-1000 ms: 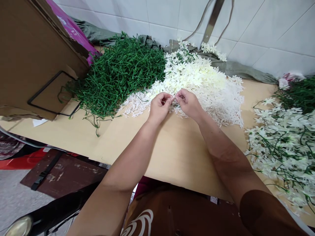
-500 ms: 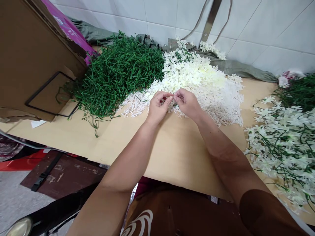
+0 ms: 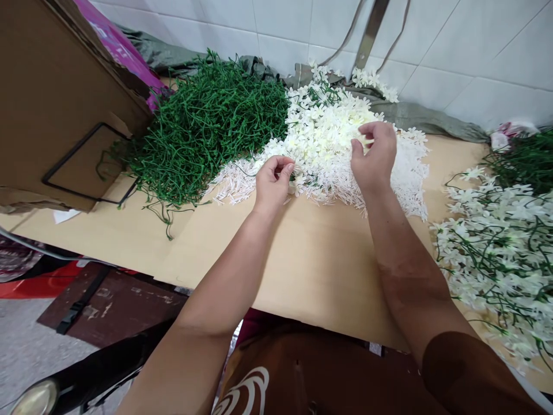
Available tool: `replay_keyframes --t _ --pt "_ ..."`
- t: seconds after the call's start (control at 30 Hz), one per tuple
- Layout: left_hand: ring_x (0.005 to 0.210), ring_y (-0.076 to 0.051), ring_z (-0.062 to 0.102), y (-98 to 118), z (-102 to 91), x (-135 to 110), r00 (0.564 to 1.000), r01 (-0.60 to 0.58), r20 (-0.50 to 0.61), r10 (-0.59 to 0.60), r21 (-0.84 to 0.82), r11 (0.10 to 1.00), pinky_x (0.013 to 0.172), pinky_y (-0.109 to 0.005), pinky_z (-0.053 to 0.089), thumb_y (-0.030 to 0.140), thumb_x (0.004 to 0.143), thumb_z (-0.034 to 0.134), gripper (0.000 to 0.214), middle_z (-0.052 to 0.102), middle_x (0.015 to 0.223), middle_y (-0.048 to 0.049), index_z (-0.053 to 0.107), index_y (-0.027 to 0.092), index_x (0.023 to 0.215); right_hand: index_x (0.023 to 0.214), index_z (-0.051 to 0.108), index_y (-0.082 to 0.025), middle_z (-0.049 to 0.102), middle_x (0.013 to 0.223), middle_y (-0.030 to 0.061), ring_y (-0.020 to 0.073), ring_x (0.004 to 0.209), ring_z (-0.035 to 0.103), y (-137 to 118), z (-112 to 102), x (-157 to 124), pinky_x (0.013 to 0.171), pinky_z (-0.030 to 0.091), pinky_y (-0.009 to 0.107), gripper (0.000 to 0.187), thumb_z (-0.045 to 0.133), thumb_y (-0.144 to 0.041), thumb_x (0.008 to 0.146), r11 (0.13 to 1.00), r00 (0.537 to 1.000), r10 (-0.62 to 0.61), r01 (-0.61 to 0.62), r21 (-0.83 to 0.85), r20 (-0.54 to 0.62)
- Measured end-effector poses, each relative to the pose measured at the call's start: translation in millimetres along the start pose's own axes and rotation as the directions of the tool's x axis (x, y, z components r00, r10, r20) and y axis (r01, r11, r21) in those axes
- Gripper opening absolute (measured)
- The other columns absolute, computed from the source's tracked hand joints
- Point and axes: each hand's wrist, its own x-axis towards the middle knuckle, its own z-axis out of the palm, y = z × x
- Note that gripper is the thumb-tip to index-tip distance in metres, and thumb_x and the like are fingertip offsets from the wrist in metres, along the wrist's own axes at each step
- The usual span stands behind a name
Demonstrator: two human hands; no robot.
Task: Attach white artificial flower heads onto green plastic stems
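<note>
My left hand is closed in a pinch at the front edge of the white pile. Its fingertips grip a thin green artificial flower stem, mostly hidden by the fingers; a bit of green and white shows just below them. Over the pile of white artificial flower heads, my right hand hovers with thumb and fingers apart, holding nothing that I can see. Loose white petal-like pieces with thin stalks lie along the pile's front and right. To the left rises a heap of green plastic stems.
Assembled white flowers on green stems lie at the right, with more green stems behind. A cardboard box with a black wire frame stands at the left. Behind the tan tabletop is a tiled wall.
My hands, together at the fingertips before, have parted. The right one has moved right and up over the white pile, its fingers spreading. The left has shifted only slightly left.
</note>
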Motion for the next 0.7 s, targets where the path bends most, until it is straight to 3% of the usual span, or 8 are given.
replay_keyframes --t 0.1,0.2,0.27,0.53,0.7 --pt "0.072 -0.012 0.060 -2.0 0.4 1.0 1.000 -0.003 0.010 0.003 -0.041 0.999 0.069 -0.025 0.048 0.034 0.080 0.072 0.016 0.065 0.077 -0.0005 0.062 0.022 0.085 0.105 0.057 -0.022 0.056 0.114 0.0113 0.0295 0.115 0.049 -9.9 -0.4 -2.4 0.093 0.042 0.050 0.024 0.059 -0.038 0.086 0.997 0.996 -0.077 0.078 -0.011 0.054" --pt "0.069 -0.012 0.061 -1.1 0.4 1.3 0.999 0.020 0.037 -0.017 -0.079 0.997 0.066 -0.025 0.050 0.034 0.080 0.072 0.017 0.064 0.074 0.0001 0.061 0.022 0.085 0.098 0.060 -0.021 0.061 0.101 0.0082 0.0236 0.098 0.055 -35.2 17.7 -16.3 0.086 0.046 0.042 0.020 0.063 -0.034 0.082 0.985 0.936 -0.159 0.132 0.107 0.313" --pt "0.064 -0.011 0.060 1.6 0.3 1.1 0.998 0.044 0.052 -0.039 -0.105 0.993 0.062 -0.025 0.049 0.032 0.080 0.073 0.016 0.064 0.072 0.0009 0.060 0.022 0.082 0.088 0.060 -0.021 0.063 0.092 0.0062 0.0208 0.090 0.056 -49.8 31.2 -26.4 0.082 0.047 0.038 0.010 0.062 -0.028 0.082 0.979 0.893 -0.184 0.129 0.158 0.412" --pt "0.054 -0.009 0.054 15.6 0.7 -3.8 0.988 0.113 0.123 -0.095 -0.147 0.983 0.056 -0.024 0.045 0.030 0.085 0.068 0.014 0.058 0.061 0.0032 0.060 0.021 0.078 0.073 0.051 -0.021 0.061 0.077 0.0018 0.0153 0.075 0.056 -56.2 44.3 -36.8 0.073 0.045 0.032 0.008 0.053 -0.018 0.081 0.960 0.906 -0.093 -0.028 0.278 0.413" --pt "0.056 -0.010 0.052 8.7 -3.1 -3.8 0.994 0.041 0.106 -0.037 -0.037 0.998 0.059 -0.025 0.043 0.031 0.089 0.060 0.013 0.055 0.060 0.0033 0.062 0.021 0.081 0.075 0.051 -0.021 0.058 0.075 0.0011 0.0147 0.072 0.054 -51.3 43.6 -32.9 0.069 0.044 0.031 0.007 0.054 -0.021 0.081 0.949 0.885 -0.054 -0.100 0.301 0.463"
